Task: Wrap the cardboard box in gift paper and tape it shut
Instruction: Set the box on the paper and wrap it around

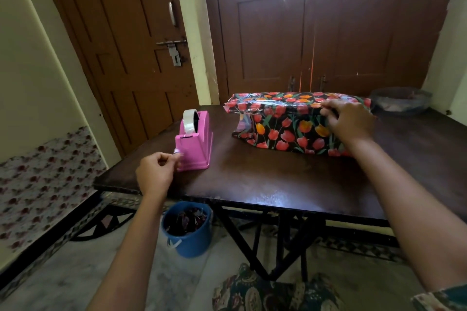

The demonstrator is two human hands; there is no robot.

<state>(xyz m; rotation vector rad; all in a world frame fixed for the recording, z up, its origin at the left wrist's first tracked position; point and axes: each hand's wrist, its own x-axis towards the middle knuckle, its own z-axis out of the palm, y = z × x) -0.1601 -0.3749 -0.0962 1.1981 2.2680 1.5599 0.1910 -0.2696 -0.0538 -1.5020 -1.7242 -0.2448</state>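
Observation:
The box (285,124), covered in black gift paper with red and orange tulips, lies on the dark wooden table (265,179) at the back right. Its left end shows loose, crumpled paper flaps. My right hand (348,121) rests on the box's top front edge near its right end, fingers curled over the paper. A pink tape dispenser (194,144) with a clear tape roll stands at the table's left. My left hand (156,171) pinches the tape end at the dispenser's front cutter.
A blue bucket (189,230) holding paper scraps stands on the floor under the table's near left edge. A grey bowl (401,101) sits at the far right corner. Brown doors stand behind the table. A floral-covered surface lies at the left.

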